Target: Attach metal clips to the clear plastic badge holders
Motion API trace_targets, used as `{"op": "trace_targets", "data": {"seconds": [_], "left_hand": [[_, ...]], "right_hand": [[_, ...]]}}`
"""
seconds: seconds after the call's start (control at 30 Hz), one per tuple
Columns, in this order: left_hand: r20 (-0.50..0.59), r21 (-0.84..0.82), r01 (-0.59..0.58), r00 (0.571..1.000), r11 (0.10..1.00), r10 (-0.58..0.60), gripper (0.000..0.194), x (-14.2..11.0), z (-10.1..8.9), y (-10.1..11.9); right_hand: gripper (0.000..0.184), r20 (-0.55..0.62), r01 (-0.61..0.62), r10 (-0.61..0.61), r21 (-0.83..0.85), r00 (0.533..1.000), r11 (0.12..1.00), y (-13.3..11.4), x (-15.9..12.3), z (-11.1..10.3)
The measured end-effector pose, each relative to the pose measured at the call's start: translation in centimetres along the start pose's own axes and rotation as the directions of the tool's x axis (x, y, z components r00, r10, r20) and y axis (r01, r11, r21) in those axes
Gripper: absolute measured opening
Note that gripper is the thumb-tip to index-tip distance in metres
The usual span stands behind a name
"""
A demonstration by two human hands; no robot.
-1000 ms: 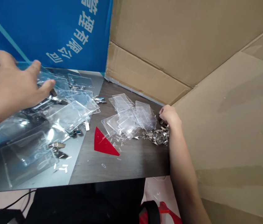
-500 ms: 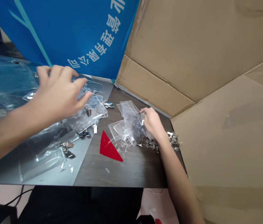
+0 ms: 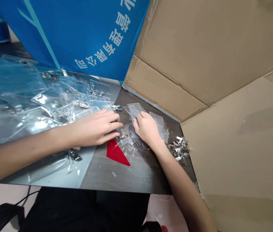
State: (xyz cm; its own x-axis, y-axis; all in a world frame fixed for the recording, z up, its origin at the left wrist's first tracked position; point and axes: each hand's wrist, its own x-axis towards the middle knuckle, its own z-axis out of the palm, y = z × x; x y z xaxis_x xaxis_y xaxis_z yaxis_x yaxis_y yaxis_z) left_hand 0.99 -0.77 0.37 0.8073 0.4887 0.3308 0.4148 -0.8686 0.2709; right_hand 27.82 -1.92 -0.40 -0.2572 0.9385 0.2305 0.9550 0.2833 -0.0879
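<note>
Two hands meet near the centre of the view on a dark wood-grain table [image 3: 146, 177]. The left hand [image 3: 95, 127] enters from 9 o'clock, its fingers together and lightly curved, open and holding nothing that can be seen, with the fingertips just beside a small metal clip [image 3: 123, 137]. The right hand [image 3: 147, 128] enters from 5 o'clock, its fingers narrowly curled over a clear plastic badge holder [image 3: 134, 110]; whether they grip it or only press on it cannot be told. More holders fan out beneath and around this hand, with a loose stack [image 3: 160, 126] at 3 o'clock. A large heap of holders [image 3: 13, 85] spreads from 9 to 10 o'clock, while a pile of metal clips [image 3: 178, 149] lies apart at 4 o'clock, so the two kinds stay largely separate, with the hands working between them. A red plastic triangle [image 3: 116, 154] lies at 6 o'clock among clear scraps [image 3: 129, 151]. At 12 o'clock, a blue banner [image 3: 90, 32] bears upside-down white Chinese characters ending 有限公司, "limited company"; the name before it is cut off. Cardboard sheets [image 3: 235, 161] wall off the table from 1 to 4 o'clock.
</note>
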Motion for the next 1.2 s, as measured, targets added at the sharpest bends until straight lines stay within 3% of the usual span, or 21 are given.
{"op": "trace_targets", "data": {"seconds": [0.1,0.17,0.23,0.33,0.43,0.5,0.67,0.73,0.93,1.2], "left_hand": [[-0.059,-0.081,0.025,0.998,0.996,-0.03,0.043,0.0,-0.1,0.9],[-0.12,-0.142,0.086,0.987,0.986,-0.104,0.048,-0.1,-0.2,1.7],[-0.168,-0.218,0.182,0.961,0.959,-0.22,0.058,-0.1,-0.2,2.5],[-0.186,-0.426,0.33,0.879,0.842,-0.439,0.082,0.0,0.1,3.0],[-0.128,-0.651,0.394,0.786,0.649,-0.605,0.097,0.1,0.7,2.8],[-0.077,-0.748,0.39,0.753,0.537,-0.654,0.097,0.2,0.9,2.5],[0.08,-0.892,0.352,0.741,0.284,-0.667,0.095,0.4,0.4,2.5],[0.058,-0.902,0.325,0.742,0.284,-0.667,0.085,0.4,0.1,2.6],[-0.003,-0.866,0.305,0.789,0.396,-0.614,0.054,0.2,0.2,3.0],[0.051,-0.861,0.33,0.813,0.387,-0.58,0.062,0.2,0.3,4.0]], "right_hand": [[0.029,-0.207,0.019,-0.013,0.027,0.978,0.999,0.1,-0.4,-0.9],[0.028,-0.377,0.038,0.026,0.163,0.926,0.986,-0.1,-1.0,-1.7],[0.026,-0.46,0.077,0.116,0.38,0.88,0.922,-0.8,-1.7,-2.4],[0.028,-0.381,0.066,0.268,0.671,0.885,0.738,-2.6,-3.0,-2.9],[0.03,-0.309,0.053,0.314,0.784,0.898,0.619,-4.1,-3.8,-2.5],[0.029,-0.308,0.072,0.304,0.8,0.901,0.596,-4.7,-4.1,-2.1],[0.024,-0.368,0.186,0.154,0.736,0.917,0.651,-4.8,-4.3,-1.6],[0.025,-0.367,0.207,0.11,0.721,0.924,0.661,-4.8,-4.3,-1.6],[0.022,-0.331,0.21,0.059,0.714,0.942,0.668,-4.9,-4.3,-1.5],[0.044,-0.225,0.245,-0.106,0.793,0.969,0.559,-4.7,-4.6,-1.6]]}}
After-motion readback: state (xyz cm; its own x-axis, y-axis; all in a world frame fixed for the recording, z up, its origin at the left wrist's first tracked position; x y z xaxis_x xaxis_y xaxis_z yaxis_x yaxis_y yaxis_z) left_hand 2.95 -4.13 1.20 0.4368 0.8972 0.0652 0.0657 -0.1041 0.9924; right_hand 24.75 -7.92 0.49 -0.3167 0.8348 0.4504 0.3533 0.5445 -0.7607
